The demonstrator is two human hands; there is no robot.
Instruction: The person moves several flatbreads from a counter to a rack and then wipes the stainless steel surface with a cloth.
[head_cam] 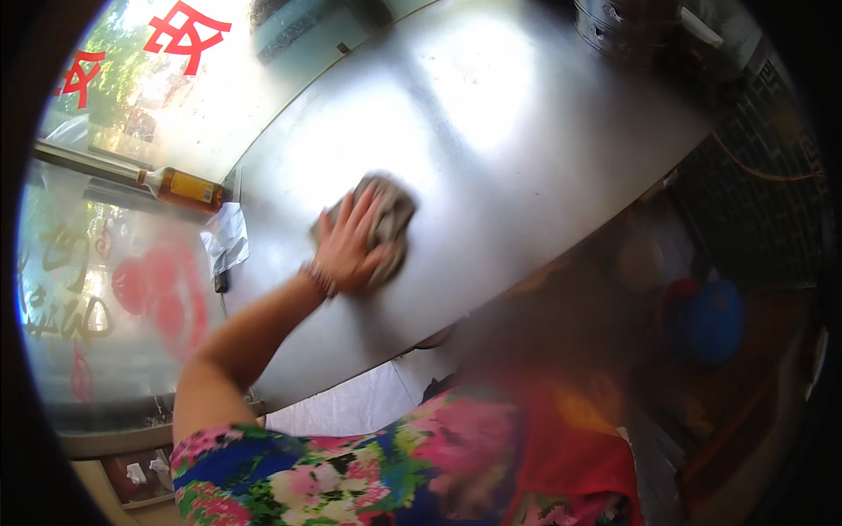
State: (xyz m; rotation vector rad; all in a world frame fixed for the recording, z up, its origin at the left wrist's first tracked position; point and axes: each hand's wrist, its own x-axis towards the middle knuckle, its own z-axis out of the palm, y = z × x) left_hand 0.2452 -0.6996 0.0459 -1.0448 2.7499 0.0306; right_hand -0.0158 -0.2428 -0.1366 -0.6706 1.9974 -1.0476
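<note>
On a shiny metal worktop, my left hand lies palm down on a crumpled grey-brown cloth. The fingers spread over its left part, and the thumb rests across its lower part. A beaded bracelet circles the wrist. Hand and cloth are slightly blurred. My right hand is out of view; the lower right, beside the floral clothing and a red garment or apron, is dark and hazy.
At the left edge lie an amber-filled bottle, crumpled clear plastic and a dark-handled tool. Windows with red markings stand beyond. A metal container is at the upper right. A blue round object shows beyond the worktop's near edge.
</note>
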